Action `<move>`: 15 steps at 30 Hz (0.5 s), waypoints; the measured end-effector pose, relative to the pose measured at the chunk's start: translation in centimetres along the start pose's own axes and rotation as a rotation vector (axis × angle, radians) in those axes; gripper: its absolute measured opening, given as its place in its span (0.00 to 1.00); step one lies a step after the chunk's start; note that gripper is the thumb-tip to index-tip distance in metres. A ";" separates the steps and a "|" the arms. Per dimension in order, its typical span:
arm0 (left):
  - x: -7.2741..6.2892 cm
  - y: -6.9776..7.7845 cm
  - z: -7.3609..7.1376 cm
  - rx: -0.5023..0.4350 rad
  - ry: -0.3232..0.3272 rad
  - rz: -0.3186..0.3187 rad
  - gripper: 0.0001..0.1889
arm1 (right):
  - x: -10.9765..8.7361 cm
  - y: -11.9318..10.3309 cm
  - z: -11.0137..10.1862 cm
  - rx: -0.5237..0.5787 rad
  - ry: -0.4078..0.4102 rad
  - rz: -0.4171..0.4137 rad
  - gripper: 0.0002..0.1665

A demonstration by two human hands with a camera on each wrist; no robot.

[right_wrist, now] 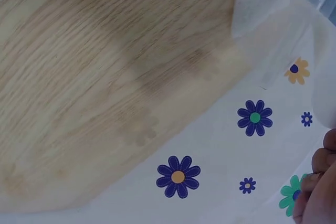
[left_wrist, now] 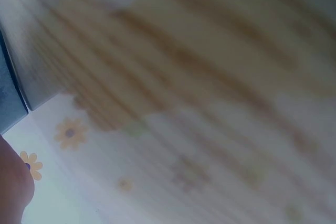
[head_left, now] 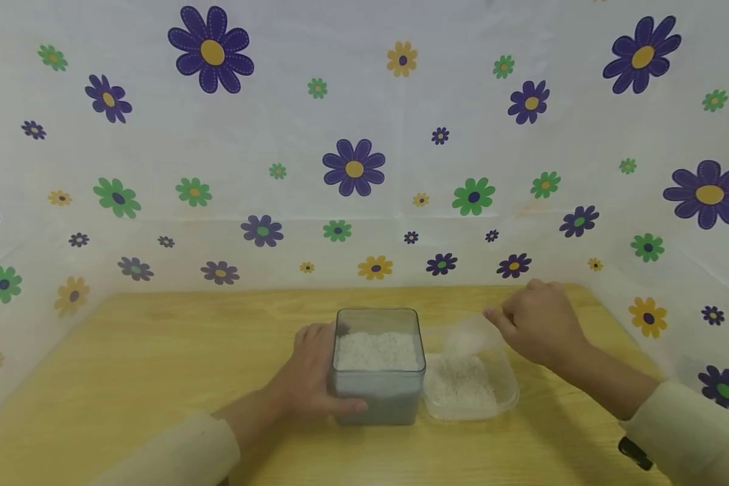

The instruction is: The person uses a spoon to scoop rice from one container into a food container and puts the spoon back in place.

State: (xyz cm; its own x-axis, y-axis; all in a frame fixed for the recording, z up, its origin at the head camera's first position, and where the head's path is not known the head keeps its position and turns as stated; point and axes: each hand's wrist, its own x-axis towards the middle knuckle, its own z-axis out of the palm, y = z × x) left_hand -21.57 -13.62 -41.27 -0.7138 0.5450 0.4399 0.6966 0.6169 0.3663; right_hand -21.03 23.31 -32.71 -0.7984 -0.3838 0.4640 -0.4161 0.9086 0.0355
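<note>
A square smoky see-through container (head_left: 378,398) stands on the table, filled high with white grains (head_left: 376,351) that look like rice. My left hand (head_left: 311,374) grips its left side, thumb across the front and fingers toward the back. To its right sits a clear plastic tub (head_left: 470,410) holding more white grains (head_left: 462,381). Over this tub, my right hand (head_left: 541,320) holds a translucent scoop (head_left: 466,335), blurred, with white grains in it. In the left wrist view only a bit of the hand (left_wrist: 14,187) and the container's edge show.
The wooden table (head_left: 158,364) carries both vessels close side by side. A white flower-printed sheet (head_left: 267,121) rises behind the table and along both sides. Something small and black (head_left: 634,452) shows under the right sleeve (head_left: 686,425).
</note>
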 end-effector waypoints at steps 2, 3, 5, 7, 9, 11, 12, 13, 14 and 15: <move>-0.2 -0.1 0.0 0.002 0.000 -0.003 0.57 | -0.1 -0.1 0.4 -0.114 0.055 -0.098 0.32; -0.3 0.0 0.0 -0.002 0.000 -0.008 0.57 | -0.1 -0.2 0.5 -0.154 0.089 -0.144 0.31; -0.4 0.0 0.0 -0.013 -0.003 -0.019 0.56 | -0.1 -0.2 0.6 -0.194 0.164 -0.224 0.32; -0.4 0.2 0.0 -0.015 -0.007 -0.025 0.57 | 0.1 -0.2 0.6 -0.213 0.240 -0.286 0.35; -0.3 0.3 -0.1 -0.025 -0.015 -0.033 0.57 | 0.4 -0.2 0.3 -0.214 0.299 -0.320 0.39; -0.2 0.4 -0.1 -0.022 -0.023 -0.037 0.57 | 0.8 -0.2 -0.1 -0.217 0.328 -0.332 0.41; -0.2 0.4 -0.1 -0.019 -0.024 -0.037 0.57 | 1.0 -0.3 -0.3 -0.215 0.333 -0.332 0.40; -0.1 0.4 -0.1 -0.020 -0.025 -0.038 0.57 | 1.1 -0.4 -0.5 -0.212 0.334 -0.327 0.39; -0.1 0.4 -0.2 -0.023 -0.024 -0.039 0.57 | 1.3 -0.5 -0.7 -0.209 0.337 -0.320 0.38; 0.0 0.4 -0.2 -0.019 -0.023 -0.038 0.57 | 1.6 -0.6 -1.0 -0.206 0.344 -0.311 0.37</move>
State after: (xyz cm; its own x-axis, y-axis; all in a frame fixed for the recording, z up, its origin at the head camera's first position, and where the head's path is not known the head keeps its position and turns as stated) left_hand -21.28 -13.49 -40.94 -0.7414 0.5342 0.4063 0.6698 0.6268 0.3981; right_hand -21.61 22.33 -31.15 -0.4462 -0.5963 0.6673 -0.4891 0.7869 0.3762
